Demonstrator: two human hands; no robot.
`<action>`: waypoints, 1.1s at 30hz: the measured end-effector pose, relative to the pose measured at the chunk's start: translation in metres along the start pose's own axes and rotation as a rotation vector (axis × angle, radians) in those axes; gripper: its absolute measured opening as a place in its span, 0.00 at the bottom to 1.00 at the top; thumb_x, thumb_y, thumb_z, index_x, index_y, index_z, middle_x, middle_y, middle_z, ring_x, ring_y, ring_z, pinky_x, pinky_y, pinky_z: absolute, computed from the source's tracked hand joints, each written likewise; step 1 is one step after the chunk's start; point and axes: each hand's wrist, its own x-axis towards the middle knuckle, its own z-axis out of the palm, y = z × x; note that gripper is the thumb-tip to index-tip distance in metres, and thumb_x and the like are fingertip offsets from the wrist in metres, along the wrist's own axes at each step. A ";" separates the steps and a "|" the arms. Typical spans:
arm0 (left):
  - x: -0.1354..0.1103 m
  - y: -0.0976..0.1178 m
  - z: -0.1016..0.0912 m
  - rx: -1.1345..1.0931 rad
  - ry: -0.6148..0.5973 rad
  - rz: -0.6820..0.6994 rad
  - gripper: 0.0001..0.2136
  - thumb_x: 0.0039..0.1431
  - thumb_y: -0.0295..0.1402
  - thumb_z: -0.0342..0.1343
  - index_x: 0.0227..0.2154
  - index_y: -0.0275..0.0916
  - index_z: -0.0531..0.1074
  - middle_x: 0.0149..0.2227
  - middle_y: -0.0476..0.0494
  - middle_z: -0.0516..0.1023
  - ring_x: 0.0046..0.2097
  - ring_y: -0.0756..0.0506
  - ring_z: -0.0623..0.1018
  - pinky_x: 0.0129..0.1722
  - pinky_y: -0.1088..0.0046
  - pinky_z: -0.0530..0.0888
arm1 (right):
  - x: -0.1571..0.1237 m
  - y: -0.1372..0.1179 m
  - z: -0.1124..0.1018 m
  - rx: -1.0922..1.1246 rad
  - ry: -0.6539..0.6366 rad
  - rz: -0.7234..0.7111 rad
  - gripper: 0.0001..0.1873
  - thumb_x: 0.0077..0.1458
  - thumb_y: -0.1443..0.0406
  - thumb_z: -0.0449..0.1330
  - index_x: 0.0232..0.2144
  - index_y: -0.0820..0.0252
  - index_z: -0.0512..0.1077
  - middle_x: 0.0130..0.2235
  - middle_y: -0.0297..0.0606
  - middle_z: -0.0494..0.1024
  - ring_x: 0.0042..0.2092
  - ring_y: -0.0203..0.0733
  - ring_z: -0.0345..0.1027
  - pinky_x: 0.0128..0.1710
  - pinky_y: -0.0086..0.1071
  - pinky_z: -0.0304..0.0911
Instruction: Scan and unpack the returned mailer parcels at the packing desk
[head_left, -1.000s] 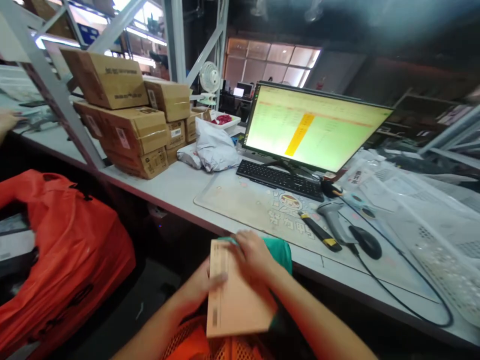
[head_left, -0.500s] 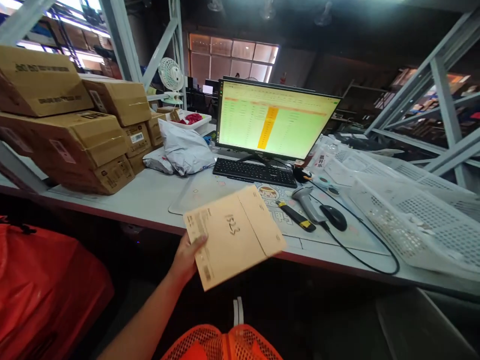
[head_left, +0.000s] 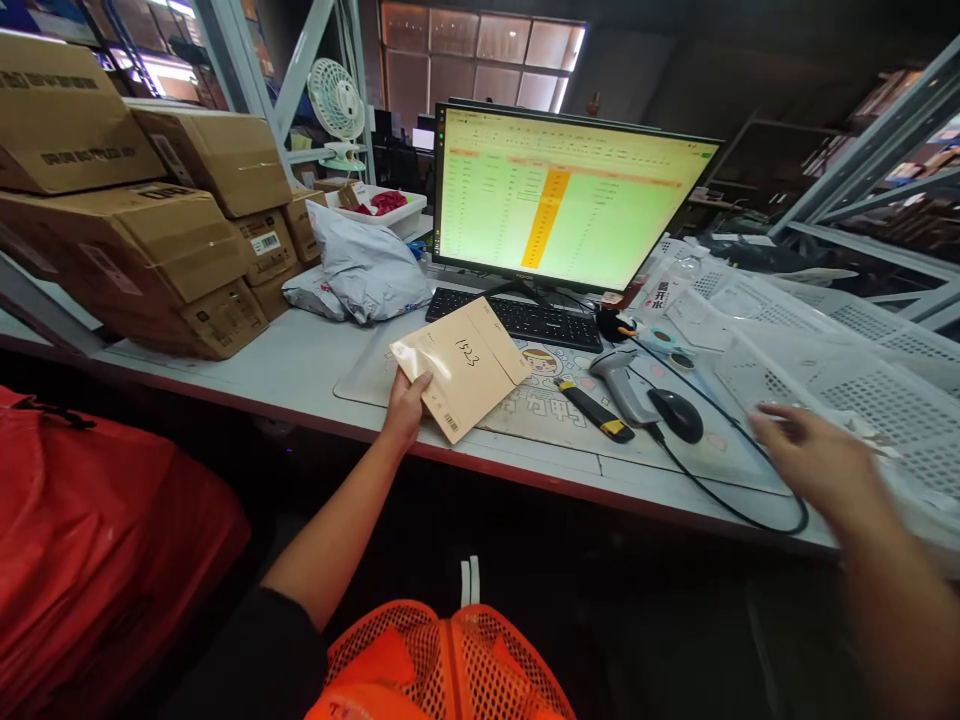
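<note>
My left hand (head_left: pixel 406 408) is closed on the lower left edge of a flat tan cardboard envelope (head_left: pixel 469 375), thumb on top. "1523" is handwritten on it, and a barcode shows at its lower corner. The envelope is tilted above the front of the desk, in front of the black keyboard (head_left: pixel 551 325). My right hand (head_left: pixel 814 455), blurred by motion, is by the white perforated baskets (head_left: pixel 847 400) on the right. Its fingers are loosely bent with a gap to the thumb, and I see nothing in them.
A barcode scanner (head_left: pixel 626 388), a black mouse (head_left: pixel 676 415) and a black-and-yellow box cutter (head_left: pixel 596 410) lie on the desk mat. The monitor (head_left: pixel 562 200) stands behind. Grey plastic mailers (head_left: pixel 367 265) and stacked cartons (head_left: pixel 165 240) fill the left; a cable (head_left: pixel 739 515) loops at the front.
My left hand has carried the envelope forward, up and slightly right over the desk. My right hand has come into view at the right. The view has tipped down a little.
</note>
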 end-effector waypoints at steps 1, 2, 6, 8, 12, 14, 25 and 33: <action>0.000 -0.001 0.000 0.008 -0.016 -0.011 0.27 0.51 0.34 0.69 0.55 0.44 0.71 0.54 0.41 0.82 0.58 0.36 0.80 0.59 0.56 0.79 | 0.010 -0.020 0.013 0.001 -0.103 -0.015 0.20 0.69 0.60 0.59 0.58 0.62 0.76 0.49 0.55 0.82 0.53 0.54 0.76 0.53 0.42 0.69; 0.000 -0.001 0.000 0.016 -0.031 -0.023 0.27 0.52 0.33 0.67 0.56 0.44 0.70 0.55 0.42 0.81 0.60 0.36 0.79 0.61 0.56 0.78 | 0.019 -0.042 0.028 -0.018 -0.189 -0.057 0.24 0.69 0.59 0.58 0.61 0.65 0.73 0.51 0.58 0.81 0.56 0.55 0.75 0.55 0.42 0.67; 0.000 0.002 -0.003 0.058 -0.049 -0.065 0.31 0.52 0.27 0.62 0.61 0.44 0.66 0.57 0.42 0.80 0.63 0.37 0.77 0.64 0.54 0.74 | 0.035 -0.121 0.083 -0.102 -0.305 -0.052 0.33 0.65 0.55 0.60 0.62 0.77 0.70 0.57 0.70 0.75 0.60 0.68 0.71 0.54 0.50 0.68; 0.000 0.003 -0.004 0.088 -0.050 -0.074 0.32 0.53 0.26 0.60 0.62 0.44 0.64 0.57 0.41 0.80 0.62 0.38 0.77 0.65 0.53 0.73 | 0.037 -0.143 0.095 -0.113 -0.302 -0.018 0.31 0.62 0.58 0.61 0.60 0.78 0.72 0.56 0.70 0.76 0.58 0.67 0.72 0.53 0.49 0.69; -0.001 0.002 -0.004 0.134 -0.072 -0.043 0.31 0.56 0.27 0.59 0.63 0.42 0.63 0.59 0.40 0.79 0.63 0.38 0.76 0.67 0.54 0.71 | 0.040 -0.151 0.078 -0.108 -0.271 -0.042 0.26 0.63 0.57 0.60 0.53 0.75 0.76 0.49 0.64 0.79 0.52 0.62 0.76 0.47 0.44 0.71; -0.001 0.000 -0.006 0.155 -0.095 -0.030 0.30 0.57 0.27 0.59 0.63 0.42 0.63 0.60 0.40 0.78 0.65 0.38 0.75 0.67 0.54 0.70 | 0.034 -0.145 0.057 -0.031 -0.335 -0.137 0.22 0.65 0.54 0.59 0.47 0.69 0.78 0.40 0.56 0.81 0.41 0.55 0.78 0.40 0.41 0.71; 0.000 -0.008 -0.017 0.200 -0.103 0.044 0.25 0.56 0.29 0.62 0.57 0.43 0.69 0.59 0.39 0.79 0.65 0.37 0.74 0.67 0.55 0.70 | -0.068 -0.172 0.005 0.316 -0.763 -0.962 0.22 0.57 0.46 0.62 0.42 0.54 0.81 0.37 0.38 0.83 0.35 0.49 0.75 0.34 0.37 0.69; 0.002 -0.012 -0.018 0.183 -0.102 0.057 0.23 0.56 0.33 0.66 0.54 0.42 0.69 0.57 0.38 0.80 0.63 0.37 0.77 0.66 0.53 0.71 | 0.043 -0.126 0.077 -0.083 -0.241 -0.251 0.28 0.66 0.50 0.55 0.52 0.68 0.76 0.48 0.59 0.81 0.50 0.63 0.77 0.44 0.43 0.70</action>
